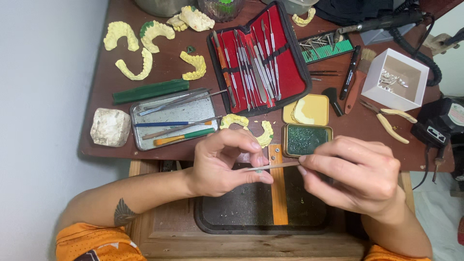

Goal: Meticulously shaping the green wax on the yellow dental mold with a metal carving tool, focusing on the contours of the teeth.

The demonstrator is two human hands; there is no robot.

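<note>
Metal wax instrument (273, 166), thin and rod-like, lies level between both hands above the dark tray (241, 205) at the near edge of the tabletop (169, 67). Left of it, the left hand (222, 162) has its fingers (253, 145) together, pinched on a small piece at the tool's tip. To the right, the right hand (357, 174) has its fingers (309, 159) clamped on the handle. Just behind the hands sit yellow dental casts (251, 126) and an open tin of green wax (305, 139); a red instrument case (256, 60) lies farther back.
</note>
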